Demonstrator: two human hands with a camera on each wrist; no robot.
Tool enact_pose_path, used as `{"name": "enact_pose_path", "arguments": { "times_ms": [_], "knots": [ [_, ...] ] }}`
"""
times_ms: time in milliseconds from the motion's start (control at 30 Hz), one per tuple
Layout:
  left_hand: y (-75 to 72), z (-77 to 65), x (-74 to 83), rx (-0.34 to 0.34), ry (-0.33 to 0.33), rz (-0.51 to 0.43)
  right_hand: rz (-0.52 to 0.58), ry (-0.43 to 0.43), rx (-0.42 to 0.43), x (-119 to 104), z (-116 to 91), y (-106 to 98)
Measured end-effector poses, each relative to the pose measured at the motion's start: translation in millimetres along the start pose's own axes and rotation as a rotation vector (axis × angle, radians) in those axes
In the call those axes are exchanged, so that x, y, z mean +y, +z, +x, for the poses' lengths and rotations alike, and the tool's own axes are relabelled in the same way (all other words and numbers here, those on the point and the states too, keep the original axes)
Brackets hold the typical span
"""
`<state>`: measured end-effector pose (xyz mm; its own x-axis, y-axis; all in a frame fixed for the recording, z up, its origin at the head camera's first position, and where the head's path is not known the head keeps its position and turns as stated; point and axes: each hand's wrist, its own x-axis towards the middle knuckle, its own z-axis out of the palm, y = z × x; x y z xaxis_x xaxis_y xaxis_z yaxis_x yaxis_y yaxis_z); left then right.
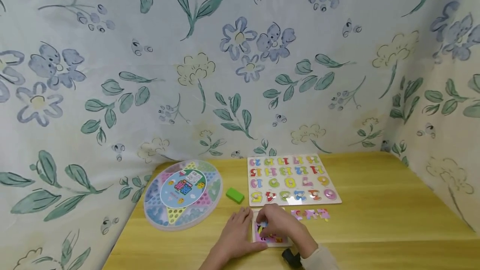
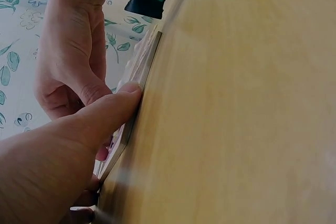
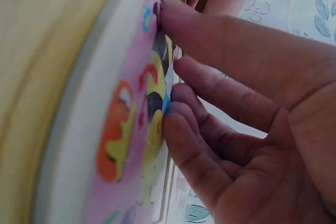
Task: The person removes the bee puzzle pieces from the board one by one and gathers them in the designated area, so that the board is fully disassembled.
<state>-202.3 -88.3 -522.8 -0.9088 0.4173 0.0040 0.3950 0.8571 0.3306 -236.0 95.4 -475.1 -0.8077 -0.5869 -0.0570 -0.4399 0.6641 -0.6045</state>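
Observation:
A small jigsaw puzzle board (image 1: 275, 244) lies on the table, with a pink picture of a yellow and black figure in its pale frame. My left hand (image 1: 236, 234) rests at its left side; in the left wrist view the thumb (image 2: 113, 108) presses on the near edge, fingers beyond. My right hand (image 1: 279, 222) is over the picture. In the right wrist view its thumb and fingertips pinch a yellow and black jigsaw piece (image 3: 161, 51) at the picture's surface; the fingers partly hide it. Loose jigsaw pieces (image 1: 310, 214) lie right of the board's top edge.
Behind the board lies a number puzzle board (image 1: 295, 179). A green block (image 1: 235, 195) is to its left, then a round Chinese checkers set (image 1: 183, 195). A black device (image 1: 291, 257) sits at my right wrist. Floral cloth (image 1: 240, 74) hangs behind the wooden table (image 1: 375, 203).

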Motion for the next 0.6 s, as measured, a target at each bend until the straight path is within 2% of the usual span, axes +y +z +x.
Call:
{"name": "enact_pose_path", "arguments": {
  "times_ms": [200,400,600],
  "knots": [
    [1.1,-2.0,1.8,0.01,-0.005,0.011,0.002,-0.004,0.029,1.5,-2.4,3.2],
    [3.7,-5.7,3.9,-0.001,-0.002,0.013,0.006,0.003,0.02,0.4,-4.6,7.8],
    [-0.5,-1.6,2.7,0.02,0.012,0.044,0.009,0.001,0.036,-0.3,1.3,3.2]
  ]
}}
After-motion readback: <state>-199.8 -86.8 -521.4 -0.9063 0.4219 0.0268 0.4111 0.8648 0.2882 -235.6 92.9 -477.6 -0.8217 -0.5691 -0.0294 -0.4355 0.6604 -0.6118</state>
